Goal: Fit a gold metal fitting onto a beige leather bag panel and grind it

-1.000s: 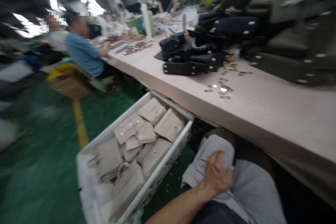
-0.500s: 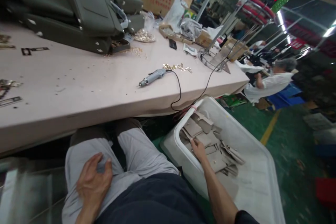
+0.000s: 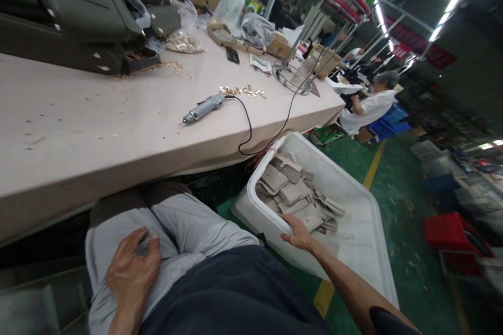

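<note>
My left hand point(image 3: 134, 267) rests on my left thigh, fingers loosely spread and nothing in them. At my right side, my right hand point(image 3: 297, 233) grips the near rim of a white plastic bin point(image 3: 356, 188), its thumb on the outer side. Inside the bin lies a heap of beige flap pouches point(image 3: 291, 194), some with small metal studs. On the table point(image 3: 129, 138) in front of me is a grey electric screwdriver point(image 3: 203, 108) with a black cable. Small gold metal fittings point(image 3: 241, 91) lie just behind it.
Dark green bags point(image 3: 78, 15) are stacked at the table's left. Behind are a plastic bag of small parts point(image 3: 184, 42), a phone point(image 3: 232, 55) and a wire stand point(image 3: 293, 81). A person in white point(image 3: 369, 107) sits farther right. A red box point(image 3: 451, 235) stands on the floor.
My right hand has left the pouches inside the bin and come back to its near rim. My left hand stays on my thigh. The view has turned to the right.
</note>
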`<state>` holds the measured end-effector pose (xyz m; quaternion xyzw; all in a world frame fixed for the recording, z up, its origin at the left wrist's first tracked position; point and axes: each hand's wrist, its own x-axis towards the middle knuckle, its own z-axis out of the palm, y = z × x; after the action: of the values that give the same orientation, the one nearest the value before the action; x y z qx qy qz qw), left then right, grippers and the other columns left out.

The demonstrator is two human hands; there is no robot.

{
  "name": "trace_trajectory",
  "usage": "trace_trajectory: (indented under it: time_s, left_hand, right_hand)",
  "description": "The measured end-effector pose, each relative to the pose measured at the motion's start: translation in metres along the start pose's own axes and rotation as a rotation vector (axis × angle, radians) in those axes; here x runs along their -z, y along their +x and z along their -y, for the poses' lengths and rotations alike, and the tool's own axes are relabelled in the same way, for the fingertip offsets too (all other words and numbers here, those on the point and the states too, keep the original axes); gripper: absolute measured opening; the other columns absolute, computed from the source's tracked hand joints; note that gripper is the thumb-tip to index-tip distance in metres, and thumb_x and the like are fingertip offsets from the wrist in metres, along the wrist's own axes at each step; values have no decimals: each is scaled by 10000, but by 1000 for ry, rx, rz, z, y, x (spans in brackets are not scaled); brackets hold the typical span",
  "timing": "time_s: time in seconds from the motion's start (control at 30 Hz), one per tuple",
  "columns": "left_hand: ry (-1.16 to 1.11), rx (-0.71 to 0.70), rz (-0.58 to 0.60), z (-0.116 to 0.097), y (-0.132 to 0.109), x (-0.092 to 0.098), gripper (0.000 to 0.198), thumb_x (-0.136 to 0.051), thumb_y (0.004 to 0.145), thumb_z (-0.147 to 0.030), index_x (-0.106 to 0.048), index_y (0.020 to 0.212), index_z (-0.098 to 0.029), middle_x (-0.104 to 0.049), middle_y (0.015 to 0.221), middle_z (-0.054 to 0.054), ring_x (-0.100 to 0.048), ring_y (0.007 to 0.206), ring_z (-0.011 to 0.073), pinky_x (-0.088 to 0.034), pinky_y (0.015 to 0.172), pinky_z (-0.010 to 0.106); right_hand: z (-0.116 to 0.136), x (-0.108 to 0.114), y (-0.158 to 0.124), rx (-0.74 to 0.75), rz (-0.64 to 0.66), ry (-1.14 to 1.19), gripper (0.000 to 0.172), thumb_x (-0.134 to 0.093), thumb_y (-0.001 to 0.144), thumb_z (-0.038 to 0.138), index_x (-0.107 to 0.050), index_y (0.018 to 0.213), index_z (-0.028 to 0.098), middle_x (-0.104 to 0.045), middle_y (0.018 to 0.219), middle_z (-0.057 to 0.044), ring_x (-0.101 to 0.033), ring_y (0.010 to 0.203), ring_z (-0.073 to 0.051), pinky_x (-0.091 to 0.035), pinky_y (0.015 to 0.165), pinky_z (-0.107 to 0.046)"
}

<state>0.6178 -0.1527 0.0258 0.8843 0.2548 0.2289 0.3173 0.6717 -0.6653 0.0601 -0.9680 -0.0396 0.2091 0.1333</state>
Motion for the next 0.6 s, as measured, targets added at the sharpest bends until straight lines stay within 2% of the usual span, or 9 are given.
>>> trace_trajectory:
  time_s: [0.03,0.1,0.17,0.3,0.47,0.6]
  left_hand:
    - [-5,-1,-8,2,0,1,335,-567,949,-479,-715,1112,-226,-755,1195,92,-720,1111,316,-564,982,432]
    - [-21,-12,-28,7,-1,3,323,-572,949,-474,-720,1094,-227,-760,1173,87,-725,1092,307,-565,973,420]
    - [-32,-29,-36,11,-1,2,309,-574,952,-459,-729,1071,-220,-766,1148,87,-730,1072,300,-564,964,407]
    - [-3,-38,-14,17,0,-2,308,-553,962,-429,-743,1043,-201,-776,1126,104,-729,1049,310,-554,929,412]
    - [-10,-115,51,24,2,-8,306,-542,971,-394,-752,1036,-180,-789,1099,127,-724,1021,325,-534,893,422]
    - [-86,-170,68,27,3,-7,267,-560,957,-369,-754,1015,-195,-796,1078,108,-727,1021,305,-525,895,394]
  right_hand:
    - [-14,-5,-18,-117,-22,-112,705,-699,716,229,-609,1415,198,-628,1398,-136,-572,1284,-306,-401,1117,-381]
    - [-34,-16,-47,-262,-46,-203,610,-621,714,126,-654,1322,161,-678,1291,-167,-619,1215,-317,-423,1063,-379]
    - [-39,-25,-63,-350,-75,-256,547,-565,706,66,-669,1238,136,-711,1157,-182,-662,1101,-317,-444,975,-368]
    - [-22,-30,-66,-407,-114,-343,545,-557,686,24,-650,1215,122,-725,1036,-185,-681,995,-304,-436,874,-339]
    - [8,-26,-59,-349,-115,-408,486,-572,686,5,-682,1143,128,-728,938,-168,-700,941,-302,-452,827,-333]
    - [37,-43,-60,-285,-125,-412,422,-607,686,22,-689,1088,122,-727,919,-177,-714,865,-299,-474,781,-336]
